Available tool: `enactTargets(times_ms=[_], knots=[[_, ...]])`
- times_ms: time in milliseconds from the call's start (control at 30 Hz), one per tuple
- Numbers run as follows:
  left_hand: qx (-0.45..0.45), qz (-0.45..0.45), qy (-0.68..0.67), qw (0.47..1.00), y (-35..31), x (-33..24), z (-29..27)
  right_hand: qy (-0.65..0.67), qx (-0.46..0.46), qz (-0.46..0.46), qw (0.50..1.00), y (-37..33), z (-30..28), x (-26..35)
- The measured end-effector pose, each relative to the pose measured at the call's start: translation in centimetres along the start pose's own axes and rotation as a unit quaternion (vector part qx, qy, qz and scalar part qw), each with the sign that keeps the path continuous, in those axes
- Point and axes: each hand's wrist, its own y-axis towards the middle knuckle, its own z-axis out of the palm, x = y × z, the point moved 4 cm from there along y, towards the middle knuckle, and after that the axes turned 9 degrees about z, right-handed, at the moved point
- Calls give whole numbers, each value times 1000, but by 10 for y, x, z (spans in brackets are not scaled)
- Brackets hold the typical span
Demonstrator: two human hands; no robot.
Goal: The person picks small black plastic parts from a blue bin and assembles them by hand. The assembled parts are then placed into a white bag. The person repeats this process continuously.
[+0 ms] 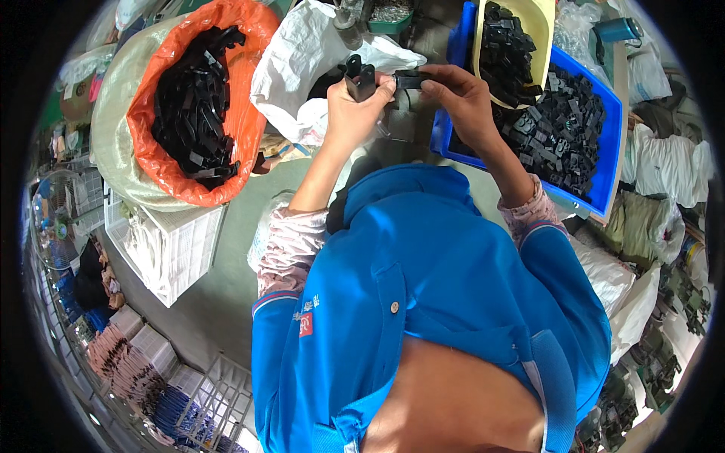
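My left hand [355,106] grips a black plastic part [360,78] with two upright prongs, held up in front of my chest. My right hand [457,94] pinches a second, smaller black plastic piece [408,78] right beside it, and the two pieces nearly touch. Both hands hover between a white sack [302,53] and a blue tray [604,143]. My blue shirt fills the lower middle of the view.
An orange bag [249,113] full of black plastic parts sits at the upper left inside a pale sack. The blue tray at the right holds many black parts, with a yellow bowl [540,26] of more on top. A white crate [181,249] stands lower left.
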Motion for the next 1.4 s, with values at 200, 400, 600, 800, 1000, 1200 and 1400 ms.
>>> enactTargets(times_ms=[200,400,600,800,1000,1200,1400], knots=[[-21,4,-126,992,5,4,7,79,11,70,994,6,-11,-6],[96,-123,-240,958,0,3,-4,192,47,110,974,7,-33,6],[182,-138,-209,951,-15,-8,3,80,34,31,996,14,-43,28],[209,-168,-215,939,-23,-7,15,32,58,14,998,18,-40,26],[219,-174,-202,939,-29,-6,22,-32,81,6,996,15,-35,26],[204,-179,-223,936,-32,-2,27,-34,96,45,994,15,-32,14],[195,-188,-232,934,-34,3,28,-52,84,42,994,9,-23,11]])
